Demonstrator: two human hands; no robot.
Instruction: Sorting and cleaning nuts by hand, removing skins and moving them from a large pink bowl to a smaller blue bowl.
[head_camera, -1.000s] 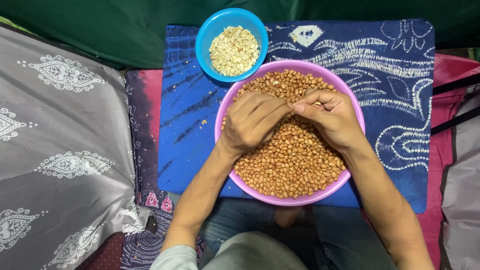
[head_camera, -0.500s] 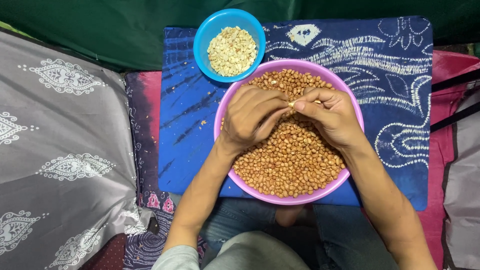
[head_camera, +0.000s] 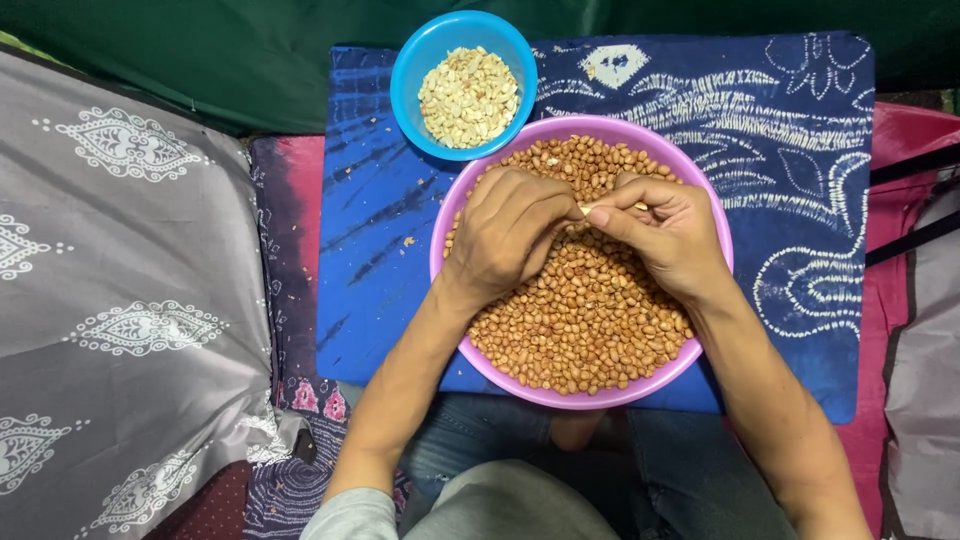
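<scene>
A purple bowl (head_camera: 712, 320) full of brown-skinned peanuts (head_camera: 590, 330) rests on my lap over a blue patterned cloth. Both hands hover over its upper half. My left hand (head_camera: 505, 235) and my right hand (head_camera: 670, 235) meet fingertip to fingertip, pinching one pale peanut (head_camera: 588, 209) between them. Beyond the purple bowl stands a blue bowl (head_camera: 410, 75) holding pale, skinless peanuts (head_camera: 468, 97).
The blue patterned cloth (head_camera: 800, 130) covers a board across my legs. A grey patterned cushion (head_camera: 120, 290) lies to the left, pink fabric (head_camera: 895, 300) to the right, dark green fabric (head_camera: 250, 50) behind. A few crumbs lie on the cloth left of the purple bowl.
The fingers of both hands have shifted slightly around the pinched peanut; the hands stay in the same place over the purple bowl. The bowls have not moved.
</scene>
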